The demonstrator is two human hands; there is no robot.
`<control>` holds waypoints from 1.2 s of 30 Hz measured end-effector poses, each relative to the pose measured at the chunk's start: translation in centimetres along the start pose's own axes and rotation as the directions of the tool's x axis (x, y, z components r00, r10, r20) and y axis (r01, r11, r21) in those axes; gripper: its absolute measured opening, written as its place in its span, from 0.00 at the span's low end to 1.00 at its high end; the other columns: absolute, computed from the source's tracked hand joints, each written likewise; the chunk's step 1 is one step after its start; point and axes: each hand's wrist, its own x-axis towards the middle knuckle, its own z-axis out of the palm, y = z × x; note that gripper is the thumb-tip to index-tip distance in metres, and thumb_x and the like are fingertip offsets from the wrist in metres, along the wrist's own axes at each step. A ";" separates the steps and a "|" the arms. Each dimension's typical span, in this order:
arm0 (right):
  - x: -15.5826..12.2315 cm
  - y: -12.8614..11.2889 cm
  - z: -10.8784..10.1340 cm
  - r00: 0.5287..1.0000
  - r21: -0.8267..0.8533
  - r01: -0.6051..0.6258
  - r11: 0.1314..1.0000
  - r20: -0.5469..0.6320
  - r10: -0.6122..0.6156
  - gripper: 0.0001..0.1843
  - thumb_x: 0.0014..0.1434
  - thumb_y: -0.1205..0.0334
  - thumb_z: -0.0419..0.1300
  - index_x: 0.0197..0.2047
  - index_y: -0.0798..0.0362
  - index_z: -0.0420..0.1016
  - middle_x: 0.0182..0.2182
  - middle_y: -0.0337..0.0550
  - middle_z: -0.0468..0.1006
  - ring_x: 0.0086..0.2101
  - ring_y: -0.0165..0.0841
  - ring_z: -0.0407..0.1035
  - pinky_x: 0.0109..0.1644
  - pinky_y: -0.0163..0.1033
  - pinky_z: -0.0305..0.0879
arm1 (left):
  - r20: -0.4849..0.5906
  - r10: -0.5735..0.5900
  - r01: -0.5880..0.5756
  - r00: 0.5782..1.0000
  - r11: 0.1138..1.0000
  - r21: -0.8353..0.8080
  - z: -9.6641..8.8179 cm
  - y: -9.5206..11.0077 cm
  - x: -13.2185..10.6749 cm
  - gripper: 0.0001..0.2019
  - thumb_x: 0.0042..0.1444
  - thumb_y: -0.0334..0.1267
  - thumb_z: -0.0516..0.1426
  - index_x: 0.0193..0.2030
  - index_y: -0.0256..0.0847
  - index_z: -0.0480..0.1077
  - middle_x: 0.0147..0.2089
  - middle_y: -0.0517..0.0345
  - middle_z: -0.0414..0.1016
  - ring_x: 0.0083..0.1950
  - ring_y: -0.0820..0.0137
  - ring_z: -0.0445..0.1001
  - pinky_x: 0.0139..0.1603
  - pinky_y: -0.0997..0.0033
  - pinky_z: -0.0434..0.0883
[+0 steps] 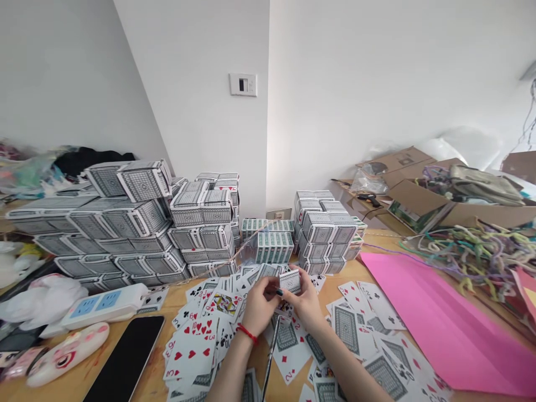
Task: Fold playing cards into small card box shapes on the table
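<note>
Two hands meet just below the middle of the frame. The left hand (262,302) and the right hand (309,304) hold one small folded card (290,282) between them. The grip of each hand is pinching this card, and its grey patterned back shows. One red string bracelet (248,334) is on the left wrist.

Under and around the hands, many loose playing cards (288,357) lie on the one wooden table (352,273), too many and too mixed up to count. Some show their faces and some show their backs. One thin dark strip (271,357) lies between the two arms, and I cannot tell what it is.

Behind the cards stand three big piles of grey card blocks: one left pile (144,181), one middle pile (201,206) and one right pile (330,226). Green and white packs (274,245) sit between the last two.

At the lower left are one black phone (123,360), one white power strip (104,306) with two blue parts, and one long white thing with pink spots (69,357). On the right is pink paper (444,329), with a heap of fuzzy colored sticks (464,251) above it.
</note>
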 end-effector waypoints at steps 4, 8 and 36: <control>0.0 0.1 0.0 0.999 -0.063 0.052 0.997 0.001 -0.052 0.33 0.40 0.60 0.66 0.50 0.49 0.57 0.42 0.46 0.71 0.41 0.40 0.68 0.44 0.44 0.65 | -0.023 -0.211 0.197 0.977 0.943 -0.269 -0.2 -0.2 0.4 0.10 0.46 0.38 0.56 0.36 0.37 0.68 0.35 0.52 0.73 0.38 0.66 0.72 0.38 0.67 0.70; -0.2 0.0 -0.1 0.993 -0.124 0.118 0.985 0.043 -0.114 0.36 0.40 0.65 0.65 0.52 0.49 0.55 0.44 0.47 0.69 0.45 0.42 0.65 0.48 0.47 0.62 | 0.166 -0.360 0.391 0.918 0.745 -0.540 -0.7 0.3 0.4 0.14 0.49 0.46 0.54 0.37 0.36 0.66 0.35 0.51 0.73 0.34 0.67 0.74 0.35 0.65 0.72; 0.0 -1.9 -0.8 0.970 0.233 -0.174 0.957 0.209 0.125 0.34 0.42 0.58 0.64 0.54 0.45 0.60 0.53 0.46 0.64 0.37 0.35 0.67 0.37 0.40 0.65 | 0.239 -0.104 0.198 0.965 0.890 -0.411 -0.6 0.3 0.4 0.28 0.38 0.28 0.62 0.50 0.39 0.65 0.54 0.48 0.65 0.54 0.61 0.64 0.55 0.56 0.62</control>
